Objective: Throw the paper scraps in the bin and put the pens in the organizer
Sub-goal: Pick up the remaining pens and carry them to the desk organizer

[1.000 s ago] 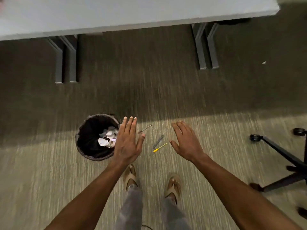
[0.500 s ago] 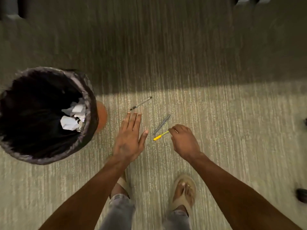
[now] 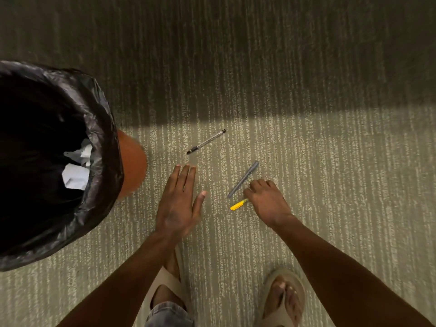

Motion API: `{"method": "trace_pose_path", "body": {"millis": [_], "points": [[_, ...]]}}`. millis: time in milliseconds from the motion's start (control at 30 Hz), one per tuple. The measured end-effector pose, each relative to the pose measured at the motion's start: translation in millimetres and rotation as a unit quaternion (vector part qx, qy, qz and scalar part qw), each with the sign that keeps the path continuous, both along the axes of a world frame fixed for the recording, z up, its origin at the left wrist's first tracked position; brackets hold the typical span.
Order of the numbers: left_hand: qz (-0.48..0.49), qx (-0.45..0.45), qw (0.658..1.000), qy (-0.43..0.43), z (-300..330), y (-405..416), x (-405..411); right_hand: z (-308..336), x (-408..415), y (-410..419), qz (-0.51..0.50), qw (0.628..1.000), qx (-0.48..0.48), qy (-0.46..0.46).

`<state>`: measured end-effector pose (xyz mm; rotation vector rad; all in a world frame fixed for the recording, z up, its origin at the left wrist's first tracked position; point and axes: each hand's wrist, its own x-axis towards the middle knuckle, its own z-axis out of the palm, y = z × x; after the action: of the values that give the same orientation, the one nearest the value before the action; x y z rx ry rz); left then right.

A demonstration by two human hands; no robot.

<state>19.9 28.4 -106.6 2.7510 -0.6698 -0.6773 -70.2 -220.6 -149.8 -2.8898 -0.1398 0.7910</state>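
Observation:
Three pens lie on the carpet: a clear pen with a black tip [image 3: 206, 141] farthest away, a grey pen [image 3: 243, 179] in the middle and a yellow pen [image 3: 237, 204] nearest. My right hand [image 3: 266, 201] is curled with its fingertips pinching the right end of the yellow pen, right beside the grey pen. My left hand [image 3: 179, 201] hovers flat, fingers together and thumb out, holding nothing, between the bin and the pens. The bin [image 3: 99, 128], lined with a black bag, stands at the left with white paper scraps [image 3: 75, 176] inside. No organizer is in view.
The orange side of the bin [image 3: 133, 166] shows below the bag. My two feet in beige sandals [image 3: 283, 298] stand at the bottom. A dark shadow band crosses the carpet [image 3: 330, 161] beyond the pens.
The view has dropped closer to the floor. My right hand has closed its fingers on the yellow pen's end. My left hand stays flat beside the bin.

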Motion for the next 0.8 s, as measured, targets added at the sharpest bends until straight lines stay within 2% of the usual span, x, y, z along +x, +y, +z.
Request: {"method": "trace_pose_path", "body": {"millis": [67, 100, 133, 167, 200, 267, 333, 367, 400, 433, 500, 600, 700, 800], "points": [[-0.003, 0.006, 1.000, -0.006, -4, 3, 3, 1, -3, 0, -0.061, 0.997, 0.037, -0.017], [-0.005, 0.010, 1.000, -0.007, -7, 4, 4, 2, -5, 2, -0.128, 0.988, 0.075, -0.039], [-0.007, 0.017, 1.000, -0.008, -10, 5, 4, 5, -5, 6, -0.220, 0.966, 0.117, -0.062], [-0.010, 0.030, 0.999, -0.008, -13, 6, 5, 9, -3, 13, -0.331, 0.927, 0.157, -0.079], [-0.013, 0.046, 0.999, -0.006, -18, 7, 6, 11, 1, 22, -0.448, 0.869, 0.193, -0.081], [-0.018, 0.074, 0.997, -0.001, -27, 8, 7, 12, 16, 38, -0.658, 0.708, 0.250, -0.054], [-0.018, 0.096, 0.995, 0.007, -34, 7, 5, 7, 32, 53, -0.782, 0.551, 0.289, -0.019], [-0.013, 0.102, 0.995, 0.009, -37, 5, 4, 1, 40, 58, -0.816, 0.497, 0.296, -0.017], [-0.005, 0.105, 0.994, 0.009, -40, 4, 1, -5, 46, 63, -0.837, 0.463, 0.292, -0.020], [0.006, 0.109, 0.994, 0.010, -43, 2, -1, -11, 52, 67, -0.849, 0.451, 0.276, -0.024], [0.024, 0.124, 0.992, 0.017, -49, 3, -6, -20, 61, 74, -0.850, 0.474, 0.227, -0.027], [0.031, 0.139, 0.989, 0.037, -58, 7, -11, -20, 69, 79, -0.814, 0.560, 0.150, -0.035], [0.032, 0.140, 0.988, 0.050, -64, 12, -11, -18, 70, 76, -0.774, 0.623, 0.108, -0.034], [0.027, 0.141, 0.988, 0.055, -67, 14, -9, -8, 76, 77, -0.668, 0.732, 0.111, -0.077]]}}
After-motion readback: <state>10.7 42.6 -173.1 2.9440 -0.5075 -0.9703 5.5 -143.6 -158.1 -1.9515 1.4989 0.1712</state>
